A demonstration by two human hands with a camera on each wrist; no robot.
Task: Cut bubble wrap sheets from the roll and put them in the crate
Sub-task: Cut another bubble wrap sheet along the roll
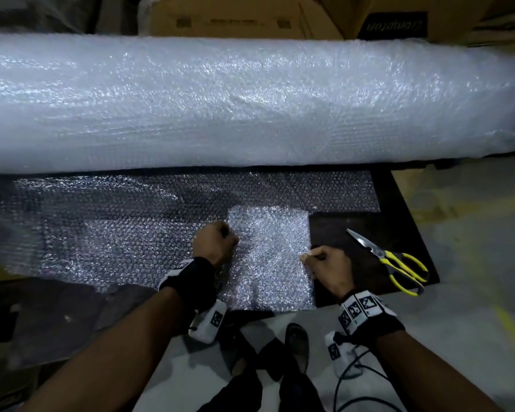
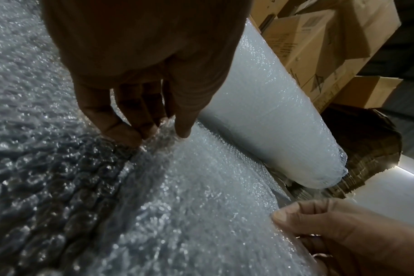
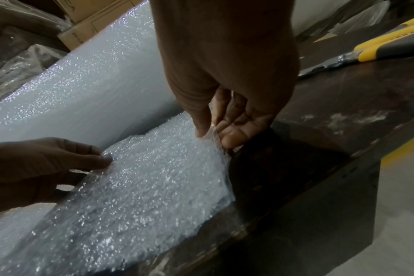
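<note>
A big bubble wrap roll lies across the back of the dark table, its loose end spread flat toward me. On that lies a smaller, whiter cut sheet. My left hand pinches the sheet's left edge, thumb and fingers curled on it. My right hand pinches the right edge, lifting it slightly between thumb and fingers. The scissors, yellow-handled with blades shut, lie on the table right of my right hand. No crate is in view.
Cardboard boxes stand stacked behind the roll. The table's front edge runs just before the sheet, with grey floor and a yellow line to the right. My feet and a cable are below the table edge.
</note>
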